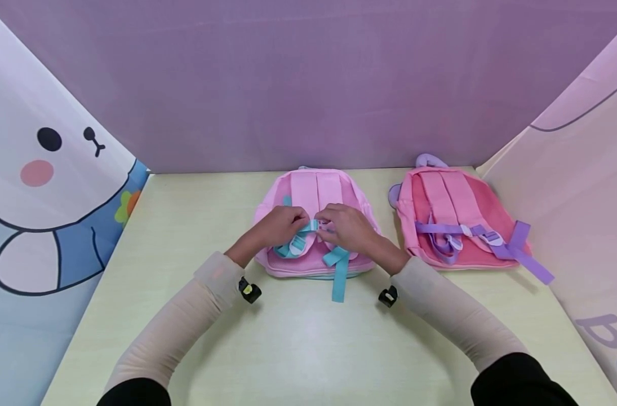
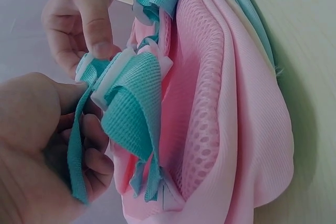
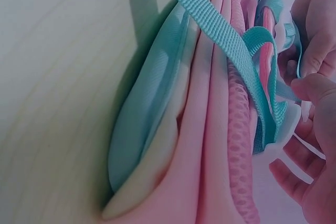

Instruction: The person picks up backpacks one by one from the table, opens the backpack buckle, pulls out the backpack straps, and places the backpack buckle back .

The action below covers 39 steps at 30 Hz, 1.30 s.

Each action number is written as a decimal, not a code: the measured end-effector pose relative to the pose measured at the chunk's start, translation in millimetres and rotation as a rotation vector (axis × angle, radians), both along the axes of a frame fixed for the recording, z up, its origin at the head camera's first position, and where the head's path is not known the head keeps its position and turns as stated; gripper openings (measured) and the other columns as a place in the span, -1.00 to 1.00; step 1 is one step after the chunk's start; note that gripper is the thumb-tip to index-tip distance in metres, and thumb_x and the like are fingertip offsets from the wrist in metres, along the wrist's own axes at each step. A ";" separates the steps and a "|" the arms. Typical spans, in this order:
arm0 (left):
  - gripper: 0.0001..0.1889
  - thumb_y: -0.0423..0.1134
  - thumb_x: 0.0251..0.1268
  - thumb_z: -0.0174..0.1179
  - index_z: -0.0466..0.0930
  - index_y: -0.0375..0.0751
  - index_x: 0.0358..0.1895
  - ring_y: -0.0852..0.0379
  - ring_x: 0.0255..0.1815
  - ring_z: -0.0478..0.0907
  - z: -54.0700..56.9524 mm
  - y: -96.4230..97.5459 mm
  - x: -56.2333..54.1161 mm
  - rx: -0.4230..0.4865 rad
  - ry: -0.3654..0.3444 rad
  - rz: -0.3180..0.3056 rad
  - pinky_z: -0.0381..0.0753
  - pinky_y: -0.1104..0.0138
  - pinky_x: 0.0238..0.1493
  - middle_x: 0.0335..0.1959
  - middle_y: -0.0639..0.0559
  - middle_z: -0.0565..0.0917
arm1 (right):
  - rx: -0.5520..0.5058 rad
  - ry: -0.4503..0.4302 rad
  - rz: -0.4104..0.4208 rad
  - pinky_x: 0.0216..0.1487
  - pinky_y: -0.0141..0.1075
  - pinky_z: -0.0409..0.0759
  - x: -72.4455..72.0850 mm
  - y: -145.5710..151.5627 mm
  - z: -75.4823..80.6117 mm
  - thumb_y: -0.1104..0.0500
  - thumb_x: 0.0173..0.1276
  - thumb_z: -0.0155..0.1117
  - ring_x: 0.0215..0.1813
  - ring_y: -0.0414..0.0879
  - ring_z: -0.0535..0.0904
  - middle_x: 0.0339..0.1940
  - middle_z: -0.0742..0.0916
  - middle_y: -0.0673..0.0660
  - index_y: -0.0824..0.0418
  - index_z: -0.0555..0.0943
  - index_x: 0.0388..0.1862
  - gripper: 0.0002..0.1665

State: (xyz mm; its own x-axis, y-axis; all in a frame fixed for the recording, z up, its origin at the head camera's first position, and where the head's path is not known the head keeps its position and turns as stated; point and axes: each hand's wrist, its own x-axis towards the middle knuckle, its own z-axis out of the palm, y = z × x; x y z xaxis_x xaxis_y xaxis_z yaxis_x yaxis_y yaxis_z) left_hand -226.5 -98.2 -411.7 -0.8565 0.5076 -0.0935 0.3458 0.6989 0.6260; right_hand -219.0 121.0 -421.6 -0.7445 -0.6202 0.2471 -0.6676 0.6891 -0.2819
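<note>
A pink child's backpack lies on the table with its shoulder straps facing up. Both hands meet over its middle. My left hand pinches a teal webbing strap, whose loose end hangs along the palm in the left wrist view. At the strap's pale plastic buckle, my right hand pinches with thumb and index finger, its other fingers spread in the right wrist view. Another teal strap tail hangs over the backpack's lower edge.
A second backpack, coral pink with purple straps, lies to the right, near the side wall. A purple wall stands behind the table. A panel with a cartoon animal borders the left side.
</note>
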 end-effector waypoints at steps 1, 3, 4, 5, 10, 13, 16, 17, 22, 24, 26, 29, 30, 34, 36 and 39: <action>-0.78 -0.19 0.60 0.05 0.64 -0.20 0.01 0.10 -0.28 0.52 0.2 0.1 0.1 0.000 -0.001 0.000 0.53 0.34 -0.15 -0.35 0.00 0.60 | 0.000 0.000 0.001 -0.06 -0.21 0.70 0.1 0.0 0.1 0.01 0.32 0.46 -0.15 -0.08 0.68 -0.16 0.78 0.07 0.17 0.73 0.07 -0.60; -0.78 -0.19 0.60 0.05 0.64 -0.20 0.01 0.11 -0.29 0.52 0.4 0.4 0.2 0.002 -0.001 0.000 0.52 0.35 -0.15 -0.36 0.01 0.59 | 0.000 0.000 0.004 -0.05 -0.21 0.70 0.3 -0.1 0.2 0.02 0.32 0.47 -0.15 -0.07 0.69 -0.16 0.78 0.07 0.17 0.73 0.07 -0.60; -0.78 -0.18 0.60 0.05 0.64 -0.20 0.01 0.11 -0.29 0.51 0.3 0.4 0.1 0.005 -0.001 -0.001 0.52 0.35 -0.16 -0.37 0.01 0.59 | -0.001 -0.001 0.005 -0.05 -0.21 0.70 0.3 -0.2 0.2 0.02 0.32 0.47 -0.15 -0.07 0.69 -0.16 0.78 0.08 0.18 0.73 0.07 -0.60; -0.78 -0.19 0.60 0.05 0.65 -0.20 0.00 0.11 -0.30 0.51 0.0 0.6 0.1 0.011 -0.001 -0.003 0.52 0.35 -0.16 -0.38 0.01 0.58 | -0.001 0.000 0.005 -0.05 -0.21 0.70 0.2 -0.2 0.1 0.02 0.32 0.47 -0.15 -0.07 0.69 -0.16 0.78 0.08 0.18 0.73 0.07 -0.60; -0.78 -0.20 0.61 0.03 0.64 -0.21 -0.01 0.13 -0.33 0.49 -1.1 1.4 -0.3 0.034 -0.002 -0.008 0.49 0.35 -0.17 -0.40 0.01 0.56 | -0.005 0.009 0.010 -0.08 -0.22 0.69 -0.1 -0.5 -0.6 0.03 0.32 0.47 -0.16 -0.07 0.68 -0.16 0.77 0.08 0.18 0.72 0.06 -0.60; -0.77 -0.19 0.62 0.03 0.64 -0.21 0.01 0.13 -0.30 0.49 0.3 2.2 0.6 0.040 -0.011 -0.007 0.49 0.34 -0.15 -0.36 0.00 0.59 | -0.013 0.012 0.010 -0.10 -0.23 0.69 -0.3 -0.7 -1.2 0.03 0.32 0.47 -0.17 -0.08 0.68 -0.17 0.77 0.07 0.18 0.73 0.06 -0.61; -0.76 -0.19 0.63 0.00 0.62 -0.20 0.03 0.13 -0.27 0.49 2.0 1.3 1.3 0.041 -0.022 -0.013 0.49 0.34 -0.13 -0.29 -0.01 0.62 | -0.019 0.010 0.013 -0.10 -0.23 0.69 -0.4 -1.3 -1.2 0.03 0.32 0.46 -0.17 -0.09 0.68 -0.17 0.77 0.07 0.17 0.73 0.06 -0.61; -0.76 -0.18 0.64 -0.01 0.62 -0.18 0.03 0.13 -0.26 0.49 2.9 0.6 1.7 0.042 -0.029 -0.013 0.49 0.34 -0.13 -0.28 0.00 0.62 | -0.016 0.011 0.013 -0.09 -0.23 0.69 -0.4 -1.3 -1.3 0.02 0.32 0.46 -0.17 -0.09 0.68 -0.16 0.78 0.07 0.17 0.73 0.06 -0.61; -0.76 -0.17 0.65 -0.05 0.61 -0.06 0.10 0.09 -0.33 0.44 5.6 -6.1 2.8 0.044 -0.064 -0.021 0.46 0.32 -0.22 -0.34 0.00 0.54 | 0.006 0.013 0.011 -0.06 -0.23 0.69 -0.6 -1.0 -1.8 0.00 0.34 0.44 -0.15 -0.09 0.68 -0.14 0.78 0.07 0.17 0.72 0.07 -0.60; -0.75 -0.16 0.64 -0.05 0.61 -0.02 0.13 0.09 -0.35 0.44 5.1 -9.0 2.4 0.047 -0.079 -0.018 0.45 0.32 -0.28 -0.35 0.01 0.53 | 0.007 0.015 0.004 -0.06 -0.23 0.70 -0.6 -0.6 -1.8 0.00 0.33 0.44 -0.14 -0.08 0.69 -0.14 0.78 0.07 0.17 0.72 0.06 -0.60; -0.75 -0.15 0.63 -0.04 0.61 -0.02 0.13 0.09 -0.33 0.45 4.9 -11.2 2.3 0.048 -0.086 -0.009 0.46 0.34 -0.29 -0.34 0.01 0.54 | 0.002 0.016 -0.002 -0.06 -0.22 0.70 -0.5 -0.2 -1.4 0.01 0.33 0.44 -0.14 -0.08 0.69 -0.13 0.78 0.08 0.17 0.73 0.05 -0.61; -0.78 -0.15 0.62 0.00 0.62 -0.09 0.07 0.10 -0.30 0.49 3.9 -12.8 1.9 0.055 -0.089 0.006 0.48 0.35 -0.30 -0.31 0.01 0.57 | -0.002 0.013 -0.007 -0.06 -0.21 0.70 -0.3 0.2 -0.7 0.01 0.34 0.43 -0.13 -0.07 0.70 -0.12 0.78 0.08 0.17 0.73 0.05 -0.62; -0.79 -0.16 0.62 0.02 0.62 -0.11 0.04 0.10 -0.29 0.49 4.1 -12.7 2.1 0.056 -0.086 0.010 0.49 0.35 -0.29 -0.31 0.00 0.57 | -0.002 0.010 -0.009 -0.06 -0.21 0.69 0.0 0.3 -0.3 0.01 0.34 0.43 -0.13 -0.06 0.70 -0.12 0.78 0.08 0.16 0.72 0.05 -0.62; -0.81 -0.18 0.61 0.04 0.62 -0.14 -0.01 0.10 -0.32 0.49 3.4 -11.5 2.0 0.063 -0.075 0.015 0.48 0.35 -0.28 -0.33 0.00 0.57 | -0.005 -0.002 -0.014 -0.06 -0.20 0.70 0.9 0.3 0.6 0.02 0.33 0.43 -0.13 -0.05 0.70 -0.12 0.78 0.08 0.16 0.72 0.06 -0.62; -0.82 -0.19 0.60 0.05 0.63 -0.14 -0.03 0.10 -0.32 0.49 2.9 -10.5 1.9 0.062 -0.070 0.020 0.48 0.35 -0.28 -0.35 0.00 0.56 | -0.005 -0.004 -0.017 -0.06 -0.20 0.69 1.3 0.5 0.9 0.02 0.33 0.44 -0.14 -0.05 0.69 -0.13 0.78 0.09 0.17 0.72 0.05 -0.62; -0.83 -0.18 0.60 0.06 0.62 -0.14 -0.03 0.10 -0.30 0.49 2.0 -9.1 1.7 0.050 -0.069 0.026 0.49 0.36 -0.26 -0.35 0.00 0.55 | -0.002 -0.004 -0.020 -0.05 -0.20 0.69 1.2 0.8 0.5 0.02 0.32 0.45 -0.13 -0.06 0.68 -0.12 0.78 0.09 0.17 0.72 0.06 -0.61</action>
State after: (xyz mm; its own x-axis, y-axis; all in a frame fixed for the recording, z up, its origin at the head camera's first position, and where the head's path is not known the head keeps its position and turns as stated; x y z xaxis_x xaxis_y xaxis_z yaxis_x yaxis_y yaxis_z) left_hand -224.9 -107.3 -409.7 -0.8620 0.4906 -0.1275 0.2828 0.6742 0.6822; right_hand -217.7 121.8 -421.0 -0.7578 -0.6048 0.2448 -0.6525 0.7018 -0.2859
